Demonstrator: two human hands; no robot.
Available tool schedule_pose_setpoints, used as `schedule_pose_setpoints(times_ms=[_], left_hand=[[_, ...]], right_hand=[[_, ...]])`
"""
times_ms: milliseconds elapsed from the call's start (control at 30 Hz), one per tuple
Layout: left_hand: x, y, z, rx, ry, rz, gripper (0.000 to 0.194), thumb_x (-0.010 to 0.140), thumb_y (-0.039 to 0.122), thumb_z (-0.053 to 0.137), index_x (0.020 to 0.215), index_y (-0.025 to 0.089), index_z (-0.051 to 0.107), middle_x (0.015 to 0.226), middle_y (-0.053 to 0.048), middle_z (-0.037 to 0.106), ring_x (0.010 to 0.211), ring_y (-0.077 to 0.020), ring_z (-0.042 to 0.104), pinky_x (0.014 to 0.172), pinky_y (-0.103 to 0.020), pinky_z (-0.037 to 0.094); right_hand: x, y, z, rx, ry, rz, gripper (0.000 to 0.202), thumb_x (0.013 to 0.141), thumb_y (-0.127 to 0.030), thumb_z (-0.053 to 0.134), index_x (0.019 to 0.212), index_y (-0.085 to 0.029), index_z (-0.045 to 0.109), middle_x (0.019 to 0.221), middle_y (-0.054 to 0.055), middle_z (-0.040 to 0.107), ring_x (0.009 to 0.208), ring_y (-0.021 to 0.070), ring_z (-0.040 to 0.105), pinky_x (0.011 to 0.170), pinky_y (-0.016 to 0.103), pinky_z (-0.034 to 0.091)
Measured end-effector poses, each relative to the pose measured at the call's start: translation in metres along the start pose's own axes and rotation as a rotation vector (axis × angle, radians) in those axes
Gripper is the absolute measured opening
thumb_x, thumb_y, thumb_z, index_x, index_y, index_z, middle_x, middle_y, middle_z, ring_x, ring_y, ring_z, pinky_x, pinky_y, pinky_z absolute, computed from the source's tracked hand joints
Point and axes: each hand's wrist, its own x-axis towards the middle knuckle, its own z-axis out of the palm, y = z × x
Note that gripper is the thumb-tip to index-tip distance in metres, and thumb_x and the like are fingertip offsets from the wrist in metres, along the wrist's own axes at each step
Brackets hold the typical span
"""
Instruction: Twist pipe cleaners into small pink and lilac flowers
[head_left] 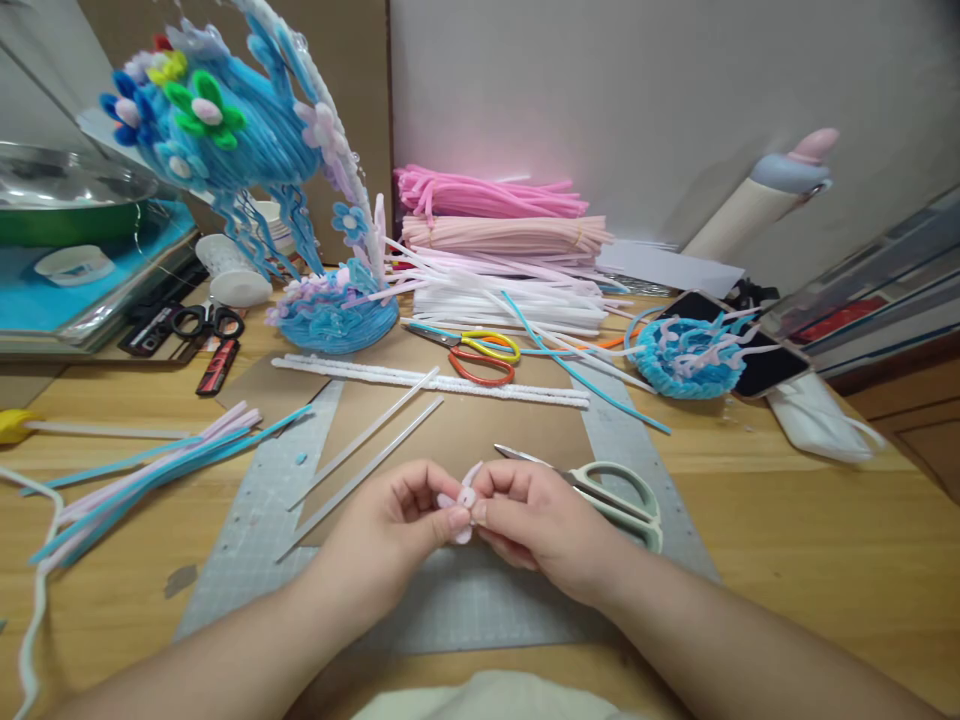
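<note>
Between my two hands is a small pale pink pipe-cleaner flower (466, 497), its petals showing around a round centre. My left hand (409, 520) pinches it from the left with thumb and forefinger. From the other side, my right hand (525, 515) grips it by the edge, fingers curled in. Both hands are over a brown cardboard sheet (465, 430) on a grey cutting mat (247, 560). Scissors with pale green handles (619, 500) lie just beyond my right hand. Two clear glue sticks (360, 480) rest on the cardboard left of my hands.
White pipe-cleaner strips (517, 391) and orange-yellow handled scissors (480, 355) lie ahead. Bundled pink pipe cleaners (495, 195) are stacked by the wall. A tall blue flowered pipe-cleaner piece (247, 130) stands at left, a blue fuzzy basket-like piece (690, 355) at right, near a phone (776, 360).
</note>
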Motion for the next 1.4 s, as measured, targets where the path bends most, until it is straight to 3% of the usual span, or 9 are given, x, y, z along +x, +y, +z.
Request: schedule_pose_setpoints(times_ms=[133, 333, 500, 667, 867, 933, 1033, 1233, 1400], left_hand=[[0.002, -0.001, -0.002, -0.020, 0.030, -0.074, 0.023, 0.059, 0.023, 0.080, 0.066, 0.014, 0.060, 0.062, 0.001, 0.065, 0.060, -0.0115, 0.059, 0.062, -0.023, 0.047], [0.001, -0.003, -0.006, -0.034, 0.016, -0.061, 0.018, 0.067, 0.023, 0.076, 0.071, 0.014, 0.061, 0.069, -0.001, 0.068, 0.061, -0.0095, 0.056, 0.060, -0.020, 0.044], [0.002, -0.003, -0.006, -0.090, -0.024, -0.033, 0.018, 0.071, 0.025, 0.073, 0.077, 0.016, 0.059, 0.067, 0.002, 0.063, 0.062, -0.0098, 0.055, 0.061, -0.021, 0.044], [0.001, -0.002, -0.005, -0.022, -0.046, -0.043, 0.017, 0.073, 0.026, 0.071, 0.074, 0.014, 0.060, 0.065, 0.001, 0.062, 0.059, -0.0086, 0.053, 0.059, -0.020, 0.043], [0.001, 0.000, -0.007, -0.177, -0.020, -0.144, 0.015, 0.073, 0.023, 0.071, 0.072, 0.013, 0.060, 0.063, 0.000, 0.063, 0.056, -0.0078, 0.053, 0.056, -0.019, 0.044], [0.002, 0.000, -0.008, -0.198, -0.038, -0.168, 0.013, 0.073, 0.021, 0.070, 0.072, 0.012, 0.061, 0.063, 0.000, 0.063, 0.055, -0.0070, 0.053, 0.055, -0.018, 0.044], [0.002, 0.001, -0.008, -0.207, -0.060, -0.182, 0.011, 0.074, 0.020, 0.070, 0.072, 0.011, 0.063, 0.065, -0.001, 0.064, 0.054, -0.0064, 0.053, 0.054, -0.017, 0.046], [-0.001, -0.001, -0.007, -0.259, -0.139, -0.235, 0.015, 0.077, 0.020, 0.065, 0.066, 0.010, 0.066, 0.062, -0.002, 0.062, 0.050, -0.0060, 0.053, 0.050, -0.016, 0.047], [-0.002, -0.004, -0.007, -0.354, -0.154, -0.257, 0.015, 0.078, 0.019, 0.064, 0.067, 0.009, 0.066, 0.061, -0.001, 0.061, 0.050, -0.0055, 0.053, 0.051, -0.016, 0.049]], right_hand=[[0.003, 0.000, -0.003, -0.119, 0.112, -0.080, 0.014, 0.076, -0.026, 0.058, 0.068, -0.017, 0.050, 0.049, -0.009, 0.043, 0.037, 0.0040, 0.034, 0.036, 0.016, 0.024], [-0.001, 0.000, -0.006, -0.156, 0.123, -0.161, 0.024, 0.085, -0.039, 0.049, 0.074, -0.018, 0.049, 0.057, -0.006, 0.047, 0.043, 0.0056, 0.037, 0.041, 0.018, 0.028], [-0.004, 0.005, -0.003, -0.421, 0.150, -0.228, 0.017, 0.084, -0.030, 0.054, 0.073, -0.016, 0.054, 0.065, -0.002, 0.053, 0.057, 0.0087, 0.044, 0.052, 0.020, 0.035], [-0.004, 0.007, 0.000, -0.392, 0.105, -0.233, 0.012, 0.087, -0.024, 0.048, 0.078, -0.017, 0.053, 0.066, -0.002, 0.055, 0.055, 0.0086, 0.048, 0.051, 0.020, 0.038], [-0.008, 0.002, -0.009, -0.878, -0.001, -0.590, 0.010, 0.087, -0.017, 0.050, 0.094, -0.019, 0.058, 0.086, 0.004, 0.063, 0.076, 0.0142, 0.056, 0.070, 0.027, 0.043], [-0.007, 0.001, -0.013, -0.926, -0.013, -0.651, 0.013, 0.090, -0.017, 0.048, 0.095, -0.020, 0.059, 0.087, 0.004, 0.065, 0.080, 0.0136, 0.057, 0.074, 0.026, 0.043], [-0.006, 0.000, -0.017, -0.962, 0.030, -0.700, 0.013, 0.092, -0.016, 0.046, 0.096, -0.019, 0.058, 0.085, 0.002, 0.066, 0.077, 0.0112, 0.058, 0.070, 0.022, 0.043], [-0.008, 0.000, -0.015, -1.298, 0.109, -0.902, 0.011, 0.090, -0.017, 0.044, 0.087, -0.016, 0.055, 0.073, 0.003, 0.064, 0.065, 0.0142, 0.056, 0.060, 0.026, 0.040], [-0.010, 0.001, -0.011, -1.349, 0.123, -0.927, 0.010, 0.089, -0.016, 0.045, 0.088, -0.015, 0.055, 0.074, 0.004, 0.065, 0.067, 0.0146, 0.057, 0.062, 0.026, 0.041]])
